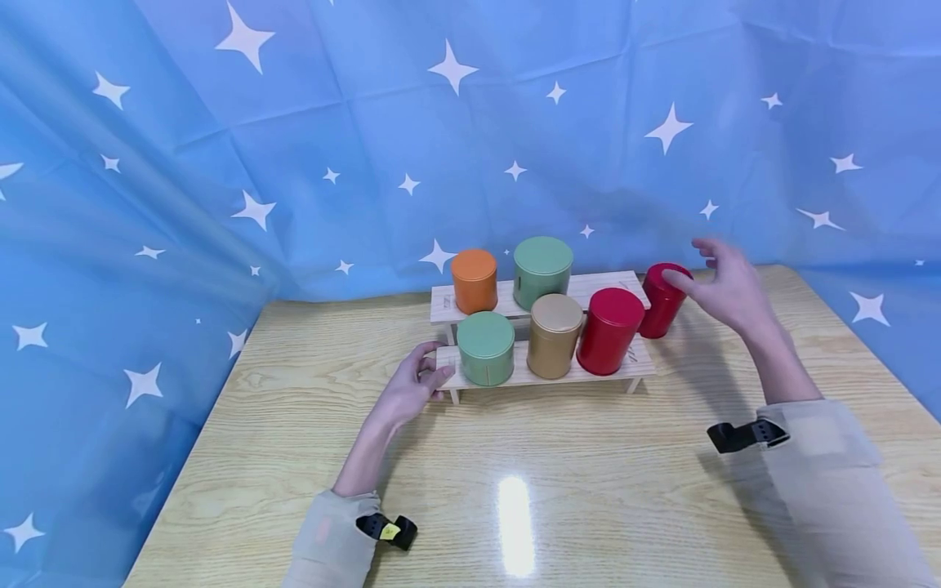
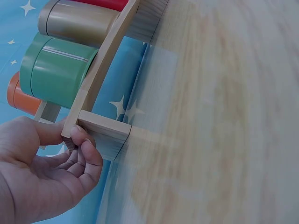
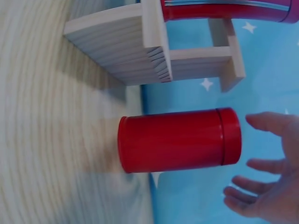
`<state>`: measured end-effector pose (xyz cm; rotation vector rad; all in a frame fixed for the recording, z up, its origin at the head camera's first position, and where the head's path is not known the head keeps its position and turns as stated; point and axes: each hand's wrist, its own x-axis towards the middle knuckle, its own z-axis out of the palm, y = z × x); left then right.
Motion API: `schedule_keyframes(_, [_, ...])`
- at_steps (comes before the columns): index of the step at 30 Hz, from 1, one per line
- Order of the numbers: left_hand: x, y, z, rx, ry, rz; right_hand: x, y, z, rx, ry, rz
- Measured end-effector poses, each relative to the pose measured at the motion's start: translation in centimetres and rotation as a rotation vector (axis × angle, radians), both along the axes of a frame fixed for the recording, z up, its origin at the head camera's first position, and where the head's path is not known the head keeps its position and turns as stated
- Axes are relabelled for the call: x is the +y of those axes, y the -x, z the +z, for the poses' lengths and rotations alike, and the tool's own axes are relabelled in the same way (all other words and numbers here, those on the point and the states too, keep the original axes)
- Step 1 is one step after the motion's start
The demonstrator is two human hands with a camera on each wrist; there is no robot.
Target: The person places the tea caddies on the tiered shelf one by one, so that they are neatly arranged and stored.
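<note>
My left hand (image 1: 408,384) grips the left end of the lower board of a two-tier wooden shelf (image 1: 599,284), thumb and fingers around the board's edge (image 2: 71,133). At the shelf's right side, a small red tin (image 1: 664,302) stands upright on the table. My right hand (image 1: 731,290) hovers beside its lid with fingers spread; in the right wrist view a gap shows between the fingertips (image 3: 254,120) and the lid. On the lower tier stand a green tin (image 1: 487,351), a gold tin (image 1: 555,339) and a larger red tin (image 1: 610,333).
The upper tier bears an orange tin (image 1: 474,282) and a larger green tin (image 1: 542,273). A blue curtain with white stars (image 1: 353,122) hangs right behind the shelf. The wooden table (image 1: 573,474) spreads out in front, with a bright light reflection on it.
</note>
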<state>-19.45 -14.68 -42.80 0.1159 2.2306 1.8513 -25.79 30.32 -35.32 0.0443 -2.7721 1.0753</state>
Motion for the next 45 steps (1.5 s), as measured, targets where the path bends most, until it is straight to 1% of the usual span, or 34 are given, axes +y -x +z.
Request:
schedule_keyframes(2, [0.0,0.0,0.0,-0.001,0.0,-0.001,0.1,0.0,-0.3,-0.016,-0.006,0.005])
schedule_keyframes(7, [0.0,0.0,0.0,0.005,-0.007,-0.002,0.2,0.1,-0.9,-0.039,0.02,0.024])
schedule_keyframes(12, [0.0,0.1,-0.1,0.01,0.0,-0.002,0.1,-0.1,-1.4,-0.043,0.056,0.058])
schedule_keyframes(19, [0.0,0.1,-0.2,0.009,-0.001,0.0,-0.1,-0.2,-2.0,-0.054,0.03,0.1])
schedule_keyframes(27, [0.0,0.1,-0.2,0.014,0.005,0.0,-0.2,-0.1,-2.8,-0.061,0.07,0.129])
schedule_keyframes(30, [0.0,0.1,-0.3,0.017,0.008,0.0,-0.2,-0.1,-3.0,-0.059,0.092,0.106])
schedule_keyframes(35, [0.0,0.1,-0.3,0.01,0.008,-0.001,-0.2,-0.3,-3.0,-0.026,0.132,0.036])
schedule_keyframes(39, [0.0,0.1,-0.2,-0.001,0.005,-0.003,-0.2,-0.5,-2.5,0.038,0.146,-0.004])
schedule_keyframes(45, [-0.1,0.2,-0.3,-0.014,-0.009,-0.008,-0.3,-0.8,-1.2,0.146,0.153,-0.062])
